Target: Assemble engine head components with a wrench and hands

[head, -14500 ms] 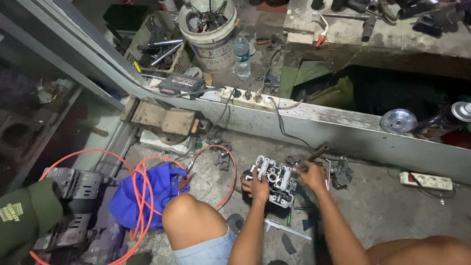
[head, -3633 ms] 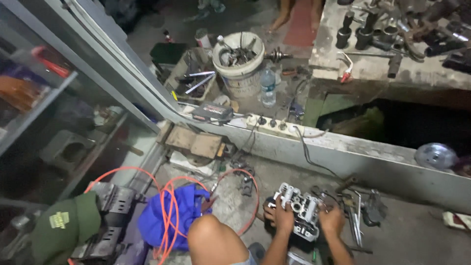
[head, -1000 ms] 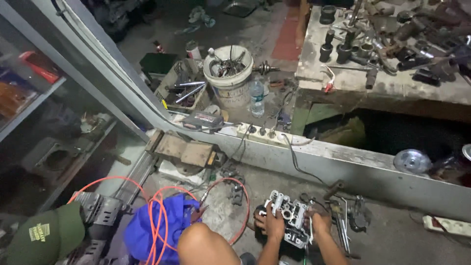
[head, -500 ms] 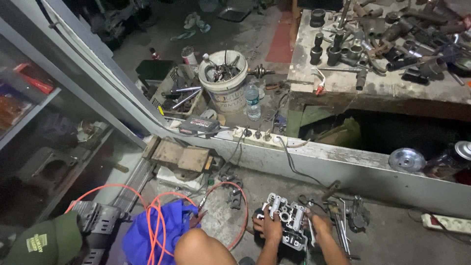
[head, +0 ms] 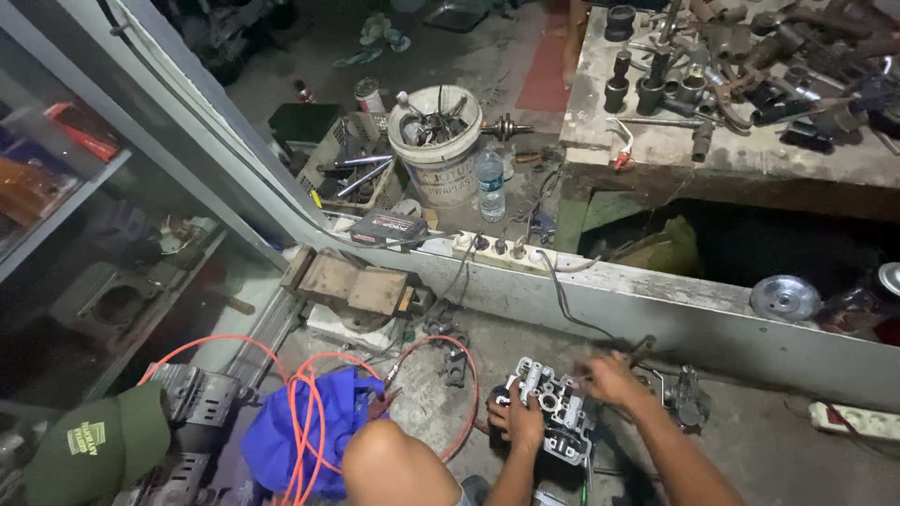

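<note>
Head view shows the left hand gripping the left edge of a metal cylinder head resting on the concrete floor. Right hand, blurred, hovers just beside its upper right corner; its grip is unclear.

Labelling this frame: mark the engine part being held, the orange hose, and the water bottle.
engine part point(head: 555, 422), head view, on its top face between the hands.
orange hose point(head: 302, 412), head view, on a loop over the blue cloth.
water bottle point(head: 490, 187), head view, on the bottle's body.
</note>
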